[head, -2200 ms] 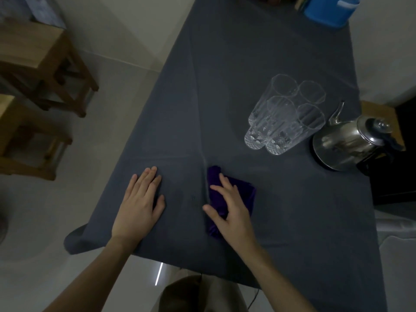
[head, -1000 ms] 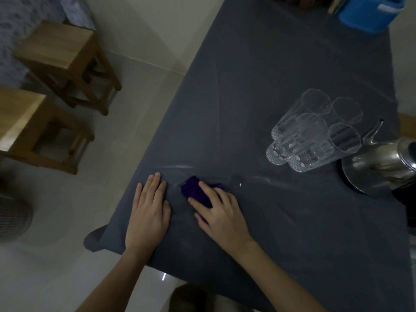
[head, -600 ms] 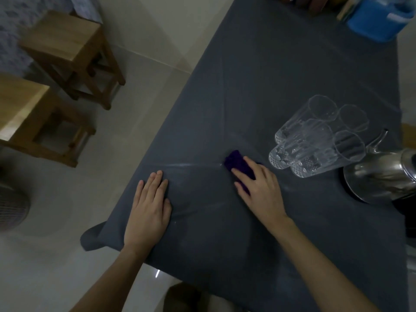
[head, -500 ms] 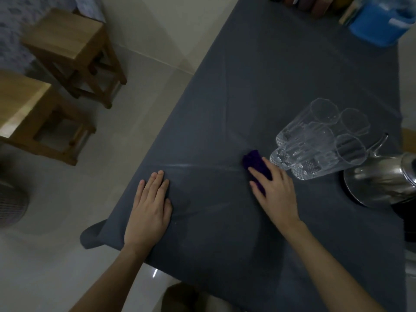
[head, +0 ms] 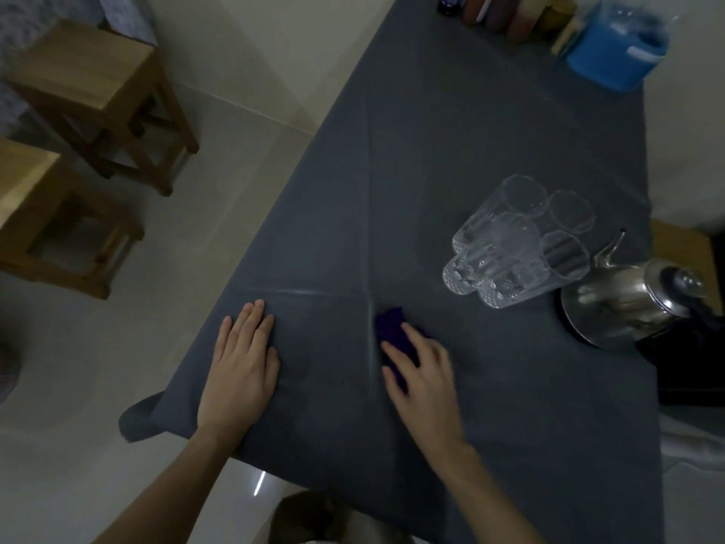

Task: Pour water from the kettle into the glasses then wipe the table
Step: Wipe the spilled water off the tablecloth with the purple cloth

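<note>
A purple cloth [head: 390, 327] lies on the dark grey tablecloth [head: 431, 143] near the front of the table. My right hand [head: 421, 369] presses flat on the cloth and covers most of it. My left hand [head: 241, 365] rests flat on the tablecloth near the front left corner, holding nothing. Several clear ribbed glasses [head: 518, 245] stand close together at the right. Just right of them sits a steel kettle [head: 631, 300], spout toward the glasses.
A blue container [head: 616, 49] and a row of small bottles [head: 506, 13] stand at the table's far end. Two wooden stools [head: 98, 104] are on the tiled floor to the left. A dark object [head: 718, 367] lies by the table's right edge.
My right hand has slid the purple cloth back from beside the glasses toward the front middle of the table. My left hand has stayed flat in place.
</note>
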Motion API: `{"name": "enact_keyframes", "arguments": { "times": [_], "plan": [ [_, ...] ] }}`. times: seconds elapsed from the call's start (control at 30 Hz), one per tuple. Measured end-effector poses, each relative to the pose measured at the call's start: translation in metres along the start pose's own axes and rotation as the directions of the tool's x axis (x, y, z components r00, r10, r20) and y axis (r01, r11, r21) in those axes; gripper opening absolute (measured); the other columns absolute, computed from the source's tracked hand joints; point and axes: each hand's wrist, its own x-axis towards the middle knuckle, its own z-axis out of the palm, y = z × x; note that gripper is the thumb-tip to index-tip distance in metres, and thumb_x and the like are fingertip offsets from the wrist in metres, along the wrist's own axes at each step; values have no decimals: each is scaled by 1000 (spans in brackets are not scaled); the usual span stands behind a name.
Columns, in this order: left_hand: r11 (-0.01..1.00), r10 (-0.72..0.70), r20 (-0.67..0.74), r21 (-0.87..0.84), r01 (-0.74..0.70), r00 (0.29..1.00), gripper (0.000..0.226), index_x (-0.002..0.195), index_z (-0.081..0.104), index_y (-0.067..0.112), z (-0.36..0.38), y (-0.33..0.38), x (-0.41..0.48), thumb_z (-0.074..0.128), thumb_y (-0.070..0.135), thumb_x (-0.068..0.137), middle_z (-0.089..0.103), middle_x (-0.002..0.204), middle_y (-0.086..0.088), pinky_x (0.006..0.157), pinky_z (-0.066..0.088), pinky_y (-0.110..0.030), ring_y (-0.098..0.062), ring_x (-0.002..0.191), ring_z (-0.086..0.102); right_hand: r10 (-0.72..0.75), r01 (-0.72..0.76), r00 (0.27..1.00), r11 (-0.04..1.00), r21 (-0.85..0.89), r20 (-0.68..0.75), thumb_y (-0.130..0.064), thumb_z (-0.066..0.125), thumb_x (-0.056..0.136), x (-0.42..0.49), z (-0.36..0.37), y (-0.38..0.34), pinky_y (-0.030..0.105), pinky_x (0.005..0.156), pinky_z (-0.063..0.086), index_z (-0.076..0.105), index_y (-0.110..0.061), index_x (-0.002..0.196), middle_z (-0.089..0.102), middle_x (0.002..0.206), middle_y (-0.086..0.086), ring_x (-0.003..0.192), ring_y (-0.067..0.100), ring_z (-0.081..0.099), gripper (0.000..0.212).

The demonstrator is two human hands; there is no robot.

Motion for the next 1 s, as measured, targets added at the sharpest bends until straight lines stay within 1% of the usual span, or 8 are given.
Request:
{"name": "enact_keyframes", "arguments": {
  "times": [0.13,0.27,0.43,0.6,0.73,0.8,0.87,1.0],
  "plan": [
    [999,-6,-6,-41,6,1000,50,140,40,9,-1,-2,2,33,31,95,30,154,-8,120,-2,-32,-18,144,20,-157,153,986,986,69,57,-28,61,86,-5,19,-56,38,96,50,65,-24,122,55,140,5,113,26,55,36],
    [999,29,66,-39,-26,997,56,143,37,10,-7,-10,0,26,39,96,28,155,-8,120,0,-31,-18,144,20,-357,349,922,934,73,149,-28,60,86,-16,26,-79,37,93,54,60,-25,126,54,141,5,114,23,58,41],
    [986,130,153,87,-145,980,59,150,20,24,-20,-47,-18,15,51,98,14,159,3,119,5,-36,-17,147,11,-373,378,915,926,1,154,-30,69,80,-34,10,-34,34,86,57,57,-30,130,56,140,4,105,22,63,51],
    [993,52,134,97,-65,990,59,151,16,27,-22,-50,-29,17,51,97,11,159,5,118,-6,-31,-13,147,4,-183,190,981,974,-123,66,-41,43,95,-70,-29,59,39,89,51,50,-28,136,54,142,10,103,29,62,44],
    [991,52,120,114,-66,991,60,147,31,16,-22,-45,-23,23,47,95,27,155,-7,119,-4,-37,-24,144,19,126,-122,992,978,-170,13,-58,22,97,-88,-67,112,46,85,49,53,-23,138,52,140,14,107,37,58,62],
    [998,1,67,61,-5,998,59,138,42,10,-20,-33,-15,28,44,92,36,149,-13,119,7,-44,-29,140,27,238,-234,971,961,-147,7,-63,34,92,-86,-80,125,51,95,45,53,-20,139,47,143,18,123,39,49,67],
    [998,-63,26,21,63,998,56,134,44,7,-16,-21,-9,32,42,91,38,147,-14,118,12,-46,-30,138,29,258,-254,965,965,-73,53,-59,48,85,-81,-81,130,50,105,38,50,-19,142,42,146,18,132,37,41,69],
    [998,-53,-9,43,54,999,55,135,42,7,-11,-19,-9,35,40,92,36,148,-14,118,13,-46,-29,140,27,336,-336,941,942,3,29,-38,68,84,-68,-62,112,49,95,47,52,-19,139,46,126,17,111,32,46,60]
  ]
}}
